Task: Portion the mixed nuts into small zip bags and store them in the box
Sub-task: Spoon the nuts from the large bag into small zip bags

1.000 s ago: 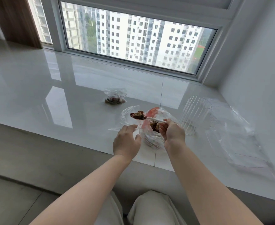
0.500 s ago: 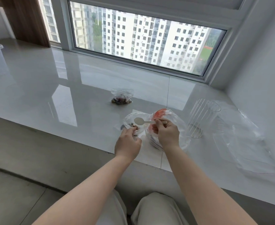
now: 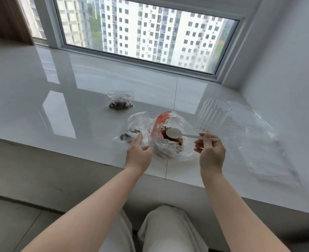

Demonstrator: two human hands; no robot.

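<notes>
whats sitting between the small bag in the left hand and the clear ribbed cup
In the head view, the big nut bag with the red strip lies between the small bag and the ribbed cup, with the spoon held over it.

I see a glossy white stone ledge [image 3: 68, 99] under the window, and everything rests on it. Toward the back lies a small zip bag [image 3: 120, 100] with nuts in it; nearer the front edge sit a second small bag [image 3: 134, 127] holding a few nuts and, just beside it, the larger nut bag [image 3: 170, 140] with a red strip. To the right a ribbed clear cup [image 3: 212, 115] lies tipped, I think partly on a spread of clear plastic sheets [image 3: 263, 142], though the transparency makes that hard to tell.
</notes>
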